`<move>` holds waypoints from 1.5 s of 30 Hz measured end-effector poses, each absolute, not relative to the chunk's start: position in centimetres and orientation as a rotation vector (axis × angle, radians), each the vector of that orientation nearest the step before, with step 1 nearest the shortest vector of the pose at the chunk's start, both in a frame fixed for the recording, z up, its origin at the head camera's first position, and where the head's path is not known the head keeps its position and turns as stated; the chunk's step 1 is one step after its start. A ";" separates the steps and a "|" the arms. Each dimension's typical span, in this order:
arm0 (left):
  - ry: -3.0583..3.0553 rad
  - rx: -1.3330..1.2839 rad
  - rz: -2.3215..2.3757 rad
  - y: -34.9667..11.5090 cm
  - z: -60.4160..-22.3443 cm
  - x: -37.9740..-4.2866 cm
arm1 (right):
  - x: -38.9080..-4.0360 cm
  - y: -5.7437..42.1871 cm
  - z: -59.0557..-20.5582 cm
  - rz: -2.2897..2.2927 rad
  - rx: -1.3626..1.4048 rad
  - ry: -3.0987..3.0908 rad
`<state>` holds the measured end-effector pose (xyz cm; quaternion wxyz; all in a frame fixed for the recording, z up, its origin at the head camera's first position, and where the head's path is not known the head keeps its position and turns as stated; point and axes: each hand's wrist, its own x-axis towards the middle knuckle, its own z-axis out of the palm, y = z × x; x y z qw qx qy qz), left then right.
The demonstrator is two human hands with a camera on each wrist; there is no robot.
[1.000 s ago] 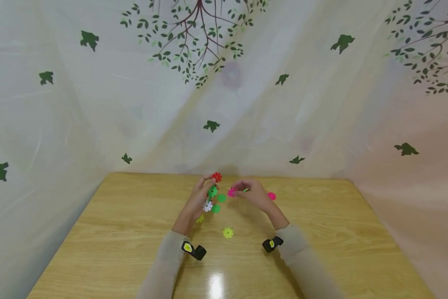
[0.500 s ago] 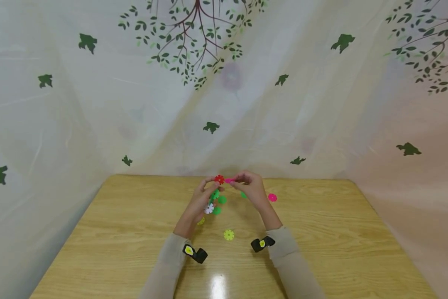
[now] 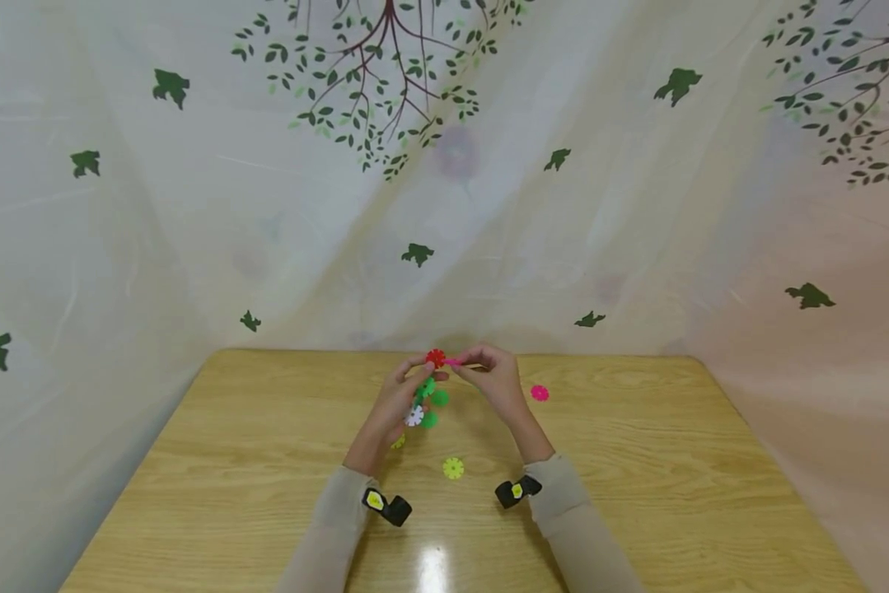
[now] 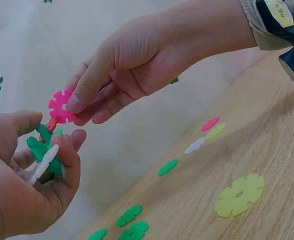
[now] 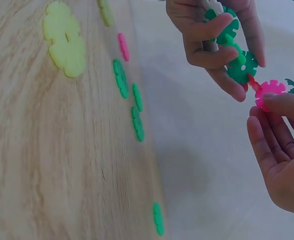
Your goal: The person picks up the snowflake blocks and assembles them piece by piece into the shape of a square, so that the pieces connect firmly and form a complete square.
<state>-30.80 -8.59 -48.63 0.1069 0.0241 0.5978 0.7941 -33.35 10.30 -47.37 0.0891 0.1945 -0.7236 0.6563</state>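
Note:
My left hand [image 3: 395, 399] grips a short chain of slotted plastic snowflake discs. A white disc [image 3: 414, 415] is at its near end, green discs [image 5: 243, 68] follow, and a red disc [image 3: 435, 357] tops it. Between thumb and fingers, my right hand [image 3: 498, 385] pinches a pink snowflake disc [image 4: 61, 105]. The pink disc's rim meets the red one, the two set crosswise. Curled left fingers hide part of the green discs in the left wrist view. Both hands are raised over the back of the table.
On the wooden table [image 3: 266, 494] lie a yellow disc [image 3: 453, 469] nearer the front, a pink disc [image 3: 540, 393] to the right and green discs [image 3: 440, 399] beside the left hand. Another yellow disc [image 3: 399, 442] is partly behind the left wrist. A patterned curtain [image 3: 325, 272] hangs behind.
The right hand has moved left and brought the pink disc against the red one, turning it edge-on to the head view. The left hand has stayed nearly in place, still gripping the chain.

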 end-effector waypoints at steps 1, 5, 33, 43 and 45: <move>1.763 0.074 2.336 -8.6 -48.6 -30.8 | -33.3 10.3 -47.4 1.948 0.578 -2.154; 1.764 0.088 2.339 -8.5 -48.4 -31.0 | -33.5 10.2 -47.3 1.933 0.585 -2.157; 1.864 0.166 2.264 -8.5 -48.8 -30.4 | -32.6 10.7 -46.7 1.848 0.608 -2.153; 1.867 0.162 2.275 -8.4 -48.9 -30.3 | -32.5 10.3 -46.8 1.847 0.603 -2.142; 1.866 0.166 2.271 -8.3 -48.8 -30.3 | -32.5 10.3 -46.7 1.844 0.613 -2.147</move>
